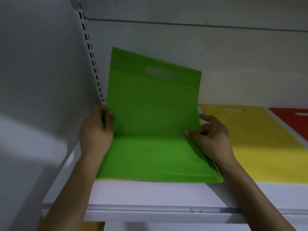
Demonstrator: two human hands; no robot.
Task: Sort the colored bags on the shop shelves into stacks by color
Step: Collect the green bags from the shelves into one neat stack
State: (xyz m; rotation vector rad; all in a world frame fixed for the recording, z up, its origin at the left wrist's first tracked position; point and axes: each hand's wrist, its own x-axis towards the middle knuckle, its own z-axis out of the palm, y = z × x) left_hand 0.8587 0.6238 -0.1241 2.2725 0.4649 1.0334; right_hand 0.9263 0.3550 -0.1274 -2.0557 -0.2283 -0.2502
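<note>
1. Left grip: left hand [96, 130] clamps the left edge of the green bag [150, 100], thumb on the front face, fingers wrapped behind. Firm hold.
2. Right grip: right hand [211, 139] has its thumb on the front face near the right edge and its middle fingers curled behind. It reads as a light pinch. Index finger sticks out straight, off the bag.
3. Bag: the upper half, with the handle cutout, is raised and tilted toward the back panel [216, 64]. The lower half lies flat on the green pile [215, 175] at the left end of the shelf [150, 194], near the slotted upright [90, 50].
4. Neighbours: yellow pile [250, 139] just right of the green one, red pile [293, 120] beyond it at the frame edge.
5. Step, my read: a green bag is being laid onto, or peeled off, the green pile. One frame can't give the direction. Colours are already split three ways, so the task looks well along.
6. Next move needs the raised half laid flat, edges lined up with the pile below, and both hands releasing together so it doesn't skew toward the yellow.
7. Watch: a thin yellow strip [116, 179] shows under the green pile's front edge. Possibly a buried yellow bag, can't confirm.
8. Pose: both forearms reach up and forward past the shelf lip, with the hands on opposite sides of the bag.
</note>
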